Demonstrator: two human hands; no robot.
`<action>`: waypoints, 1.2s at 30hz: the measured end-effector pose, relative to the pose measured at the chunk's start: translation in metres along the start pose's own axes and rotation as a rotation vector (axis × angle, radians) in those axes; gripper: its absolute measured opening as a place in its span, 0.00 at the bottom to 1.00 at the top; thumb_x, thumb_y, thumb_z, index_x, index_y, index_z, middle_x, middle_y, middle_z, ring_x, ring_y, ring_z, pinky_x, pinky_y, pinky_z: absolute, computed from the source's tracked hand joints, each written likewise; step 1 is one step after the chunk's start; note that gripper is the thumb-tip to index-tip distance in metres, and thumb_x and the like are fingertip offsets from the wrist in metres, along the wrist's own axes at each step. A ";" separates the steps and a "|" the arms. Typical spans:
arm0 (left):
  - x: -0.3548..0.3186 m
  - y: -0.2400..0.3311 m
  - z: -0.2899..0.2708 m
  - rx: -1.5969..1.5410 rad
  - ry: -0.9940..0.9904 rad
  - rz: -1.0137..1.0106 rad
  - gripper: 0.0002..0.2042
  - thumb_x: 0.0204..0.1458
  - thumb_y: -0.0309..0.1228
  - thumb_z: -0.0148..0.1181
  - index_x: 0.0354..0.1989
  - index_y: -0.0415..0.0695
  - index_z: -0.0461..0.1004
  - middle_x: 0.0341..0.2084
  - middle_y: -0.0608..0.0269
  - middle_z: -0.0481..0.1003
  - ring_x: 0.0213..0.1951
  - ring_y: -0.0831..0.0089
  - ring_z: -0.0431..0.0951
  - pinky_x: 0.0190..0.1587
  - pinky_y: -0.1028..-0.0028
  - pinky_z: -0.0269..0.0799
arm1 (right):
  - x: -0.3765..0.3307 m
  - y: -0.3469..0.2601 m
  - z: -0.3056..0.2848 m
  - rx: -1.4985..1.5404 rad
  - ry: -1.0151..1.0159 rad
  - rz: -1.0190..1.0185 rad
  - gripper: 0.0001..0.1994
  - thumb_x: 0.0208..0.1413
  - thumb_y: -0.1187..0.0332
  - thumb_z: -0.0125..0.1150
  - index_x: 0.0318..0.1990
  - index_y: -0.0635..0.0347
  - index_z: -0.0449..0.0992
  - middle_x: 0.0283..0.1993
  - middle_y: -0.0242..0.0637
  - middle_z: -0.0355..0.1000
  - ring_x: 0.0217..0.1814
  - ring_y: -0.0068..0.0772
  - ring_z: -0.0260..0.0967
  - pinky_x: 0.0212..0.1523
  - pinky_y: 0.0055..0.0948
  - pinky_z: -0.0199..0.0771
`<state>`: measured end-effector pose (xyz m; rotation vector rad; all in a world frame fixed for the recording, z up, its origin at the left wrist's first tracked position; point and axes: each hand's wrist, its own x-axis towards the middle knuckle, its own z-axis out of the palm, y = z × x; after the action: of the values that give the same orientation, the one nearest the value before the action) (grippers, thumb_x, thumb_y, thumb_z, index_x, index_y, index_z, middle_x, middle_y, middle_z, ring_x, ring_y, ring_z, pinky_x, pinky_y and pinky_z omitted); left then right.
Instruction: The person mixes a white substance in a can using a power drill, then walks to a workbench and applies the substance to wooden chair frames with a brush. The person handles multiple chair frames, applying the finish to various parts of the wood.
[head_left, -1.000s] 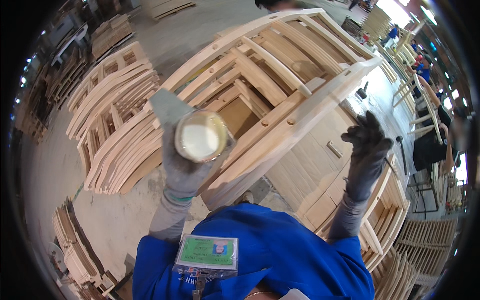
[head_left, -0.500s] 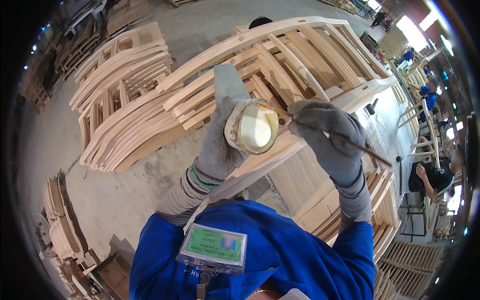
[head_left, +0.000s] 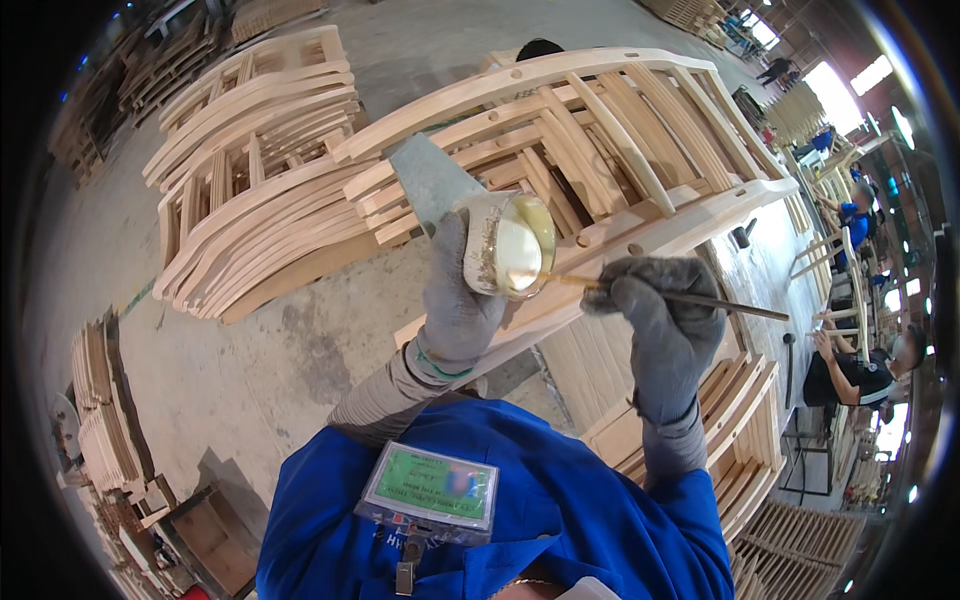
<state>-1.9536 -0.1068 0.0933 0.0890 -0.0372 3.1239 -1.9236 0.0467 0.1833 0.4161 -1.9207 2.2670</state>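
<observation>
Gloved in grey, my left hand is closed around a small cup with a crusted outer wall. Pale, creamy liquid fills part of it, and its mouth is tipped toward the right. A flat grey plate sticks out beyond the cup on the far side; how it is held is hidden. My right hand, also gloved, pinches a thin brown stick. The stick's yellowish end is at the cup's lower right rim. Below both hands lies a slatted wooden frame.
Curved wooden frames are stacked at the left. More slatted pieces stand close on my right. A dark mallet-like tool lies on a pale surface beyond them. A co-worker in black is at the far right, near wooden chair frames.
My right hand has come lower, bringing the stick's end from the cup's upper rim to its lower right rim. The cup has turned slightly in my left hand, and the whole view has shifted a little.
</observation>
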 end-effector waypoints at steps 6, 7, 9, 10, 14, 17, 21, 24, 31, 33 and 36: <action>-0.006 0.002 0.005 0.139 0.058 -0.305 0.30 0.58 0.56 0.36 0.58 0.43 0.60 0.53 0.50 0.65 0.54 0.54 0.67 0.55 0.52 0.67 | 0.031 0.023 -0.018 -0.445 -0.150 -0.411 0.08 0.45 0.80 0.65 0.29 0.66 0.70 0.32 0.42 0.73 0.31 0.28 0.73 0.31 0.23 0.73; -0.007 0.003 0.004 0.181 0.061 -0.313 0.30 0.58 0.55 0.37 0.58 0.42 0.59 0.53 0.49 0.65 0.54 0.54 0.67 0.54 0.52 0.68 | 0.035 0.026 -0.023 -0.546 -0.195 -0.470 0.08 0.44 0.80 0.66 0.29 0.65 0.71 0.32 0.41 0.73 0.31 0.28 0.72 0.30 0.23 0.72; -0.009 0.005 0.002 0.265 0.067 -0.319 0.30 0.58 0.54 0.37 0.58 0.41 0.59 0.53 0.48 0.64 0.54 0.53 0.67 0.52 0.51 0.69 | 0.041 0.021 -0.028 -0.567 -0.273 -0.490 0.08 0.41 0.78 0.67 0.28 0.64 0.73 0.34 0.40 0.72 0.33 0.30 0.73 0.32 0.24 0.72; -0.009 0.008 -0.001 0.221 0.024 -0.345 0.30 0.59 0.54 0.37 0.58 0.41 0.59 0.53 0.48 0.65 0.54 0.53 0.68 0.51 0.52 0.70 | 0.044 0.013 -0.029 -0.618 -0.331 -0.527 0.08 0.41 0.78 0.67 0.28 0.64 0.73 0.34 0.40 0.72 0.34 0.30 0.73 0.32 0.25 0.73; -0.004 0.015 -0.021 0.059 -0.070 -0.405 0.29 0.59 0.53 0.36 0.58 0.40 0.59 0.52 0.50 0.66 0.52 0.54 0.70 0.49 0.54 0.72 | 0.049 -0.021 -0.037 -0.701 -0.563 -0.429 0.05 0.43 0.79 0.65 0.27 0.65 0.74 0.34 0.41 0.73 0.37 0.33 0.74 0.35 0.26 0.74; -0.003 0.013 -0.015 0.154 0.032 -0.337 0.29 0.60 0.52 0.35 0.57 0.39 0.59 0.51 0.48 0.67 0.50 0.55 0.71 0.49 0.56 0.73 | 0.048 -0.035 -0.043 -0.598 -0.552 -0.429 0.05 0.44 0.79 0.64 0.30 0.66 0.75 0.35 0.41 0.74 0.38 0.33 0.74 0.36 0.26 0.74; -0.003 0.017 -0.019 0.059 0.025 -0.313 0.25 0.58 0.43 0.48 0.57 0.39 0.58 0.50 0.46 0.67 0.50 0.56 0.72 0.51 0.59 0.71 | 0.028 -0.029 -0.029 -0.437 -0.256 -0.246 0.07 0.43 0.81 0.65 0.32 0.66 0.76 0.36 0.41 0.75 0.37 0.30 0.74 0.37 0.24 0.75; -0.010 0.018 -0.019 1.583 -0.551 0.656 0.31 0.49 0.29 0.62 0.59 0.40 0.54 0.54 0.47 0.64 0.53 0.57 0.69 0.53 0.59 0.70 | 0.023 -0.007 -0.027 -0.450 -0.209 -0.222 0.09 0.44 0.81 0.65 0.34 0.64 0.74 0.35 0.39 0.75 0.35 0.26 0.73 0.34 0.22 0.74; -0.010 -0.013 -0.037 0.832 -0.181 0.503 0.38 0.42 0.24 0.67 0.61 0.43 0.49 0.59 0.47 0.55 0.59 0.57 0.61 0.57 0.60 0.64 | -0.022 0.015 -0.029 -0.998 -0.393 -0.612 0.09 0.47 0.74 0.64 0.37 0.64 0.74 0.35 0.41 0.74 0.39 0.33 0.74 0.36 0.28 0.75; -0.008 -0.013 -0.040 0.833 -0.063 0.553 0.38 0.44 0.24 0.65 0.62 0.46 0.49 0.58 0.47 0.54 0.60 0.56 0.60 0.58 0.59 0.64 | -0.030 0.012 -0.028 -0.829 -0.466 -0.538 0.08 0.49 0.79 0.58 0.38 0.68 0.73 0.41 0.47 0.73 0.44 0.46 0.73 0.42 0.37 0.75; -0.009 -0.002 -0.047 1.809 -0.157 1.065 0.38 0.46 0.25 0.63 0.64 0.49 0.45 0.59 0.48 0.53 0.61 0.55 0.58 0.58 0.55 0.63 | -0.040 0.012 -0.031 -0.456 -0.316 -0.411 0.07 0.47 0.83 0.56 0.36 0.70 0.71 0.41 0.53 0.73 0.44 0.44 0.73 0.43 0.38 0.76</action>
<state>-1.9470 -0.1042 0.0463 0.3673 3.3456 2.3271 -1.8927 0.0779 0.1550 1.0332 -2.1614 1.5244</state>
